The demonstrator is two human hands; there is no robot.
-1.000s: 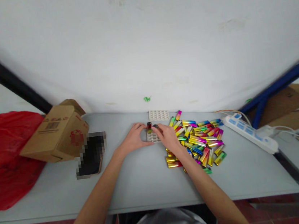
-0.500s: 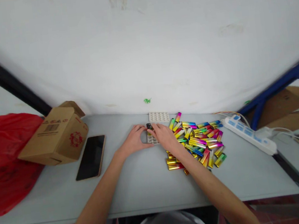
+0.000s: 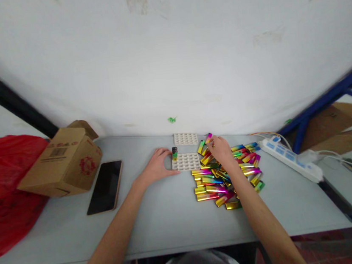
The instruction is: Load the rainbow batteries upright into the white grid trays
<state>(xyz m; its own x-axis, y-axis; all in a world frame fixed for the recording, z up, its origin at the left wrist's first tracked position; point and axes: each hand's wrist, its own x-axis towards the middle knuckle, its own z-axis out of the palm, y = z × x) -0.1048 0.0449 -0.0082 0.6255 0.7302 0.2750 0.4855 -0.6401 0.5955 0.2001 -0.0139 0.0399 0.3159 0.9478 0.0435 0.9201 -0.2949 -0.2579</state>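
A white tray with rows of small holes [image 3: 189,161] lies on the grey table. One lighter-like tube with a black top and a green and gold body [image 3: 175,154] stands upright at its left end. My left hand [image 3: 158,165] rests at that end, thumb and fingers spread apart on either side of the corner, holding nothing. To the right lies a pile of shiny lighter-like tubes [image 3: 215,190] in gold, pink, blue and green. Over the pile's far left part is my right hand [image 3: 220,148], its fingers bent together; what they grip is hidden.
A second white holed tray [image 3: 186,138] lies behind the first, near the wall. On the left are a phone [image 3: 105,187], a cardboard box [image 3: 62,163] and a red plastic bag [image 3: 8,191]. A white power strip [image 3: 291,159] lies on the right, beside a blue frame [image 3: 304,129].
My right hand has left the upright tube and moved right to the pile. The tube now stands alone on the tray. My left hand has stayed at the tray's left end.
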